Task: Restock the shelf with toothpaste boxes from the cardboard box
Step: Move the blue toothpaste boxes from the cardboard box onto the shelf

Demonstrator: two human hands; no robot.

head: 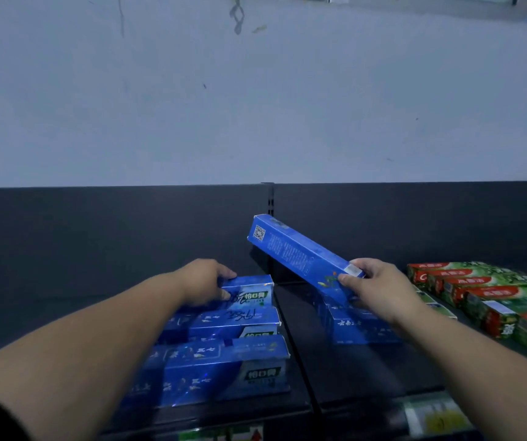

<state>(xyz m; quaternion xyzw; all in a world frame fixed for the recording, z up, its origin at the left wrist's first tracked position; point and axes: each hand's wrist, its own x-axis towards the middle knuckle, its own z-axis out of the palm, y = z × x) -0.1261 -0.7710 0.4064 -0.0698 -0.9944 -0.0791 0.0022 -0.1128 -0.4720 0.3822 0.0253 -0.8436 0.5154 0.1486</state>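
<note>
My right hand (373, 291) grips the near end of a long blue toothpaste box (294, 253), which is tilted with its far end raised toward the shelf's back panel. My left hand (205, 281) rests on the rearmost box (249, 292) of a row of blue toothpaste boxes (233, 367) lying on the dark shelf (351, 370), fingers curled over its top edge. Another blue box (360, 326) lies under my right hand. The cardboard box is not in view.
Green and red toothpaste boxes (491, 297) are stacked at the right of the shelf. A dark back panel (97, 233) with a slotted upright (268, 198) stands behind. Price labels (434, 415) line the front edge. A pale wall rises above.
</note>
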